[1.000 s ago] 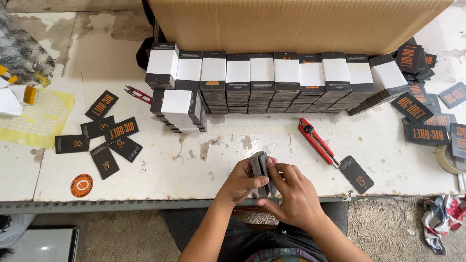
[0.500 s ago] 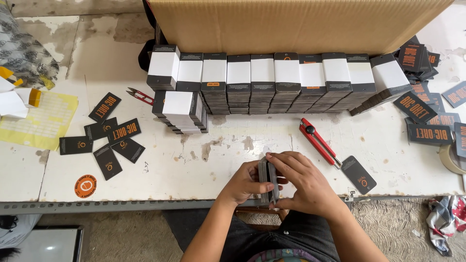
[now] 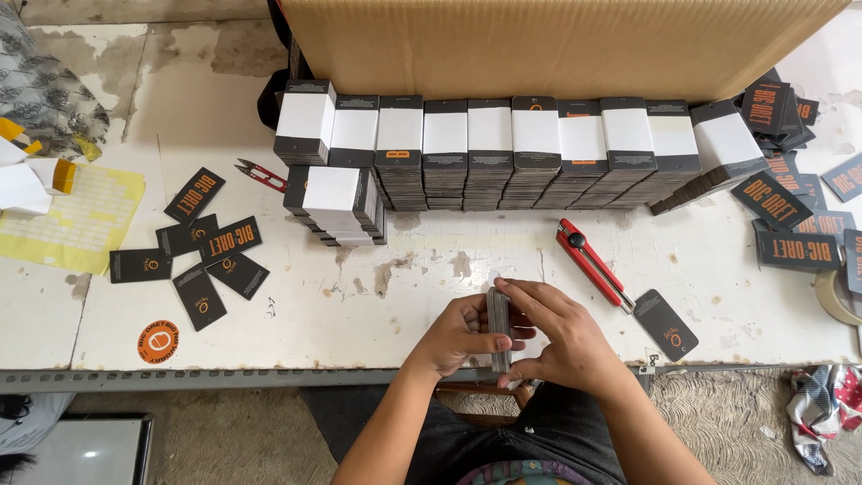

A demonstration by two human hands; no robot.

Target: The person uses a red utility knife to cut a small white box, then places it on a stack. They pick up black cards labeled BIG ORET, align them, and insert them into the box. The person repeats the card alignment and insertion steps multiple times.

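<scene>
Now the left hand [image 3: 458, 337] and right hand [image 3: 561, 337] pinch the card stack [image 3: 498, 328] upright, moved closer to the table's [image 3: 431, 296] front edge.

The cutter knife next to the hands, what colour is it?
The cutter knife is red with black parts, seen in the head view, lying on the white table.
</scene>
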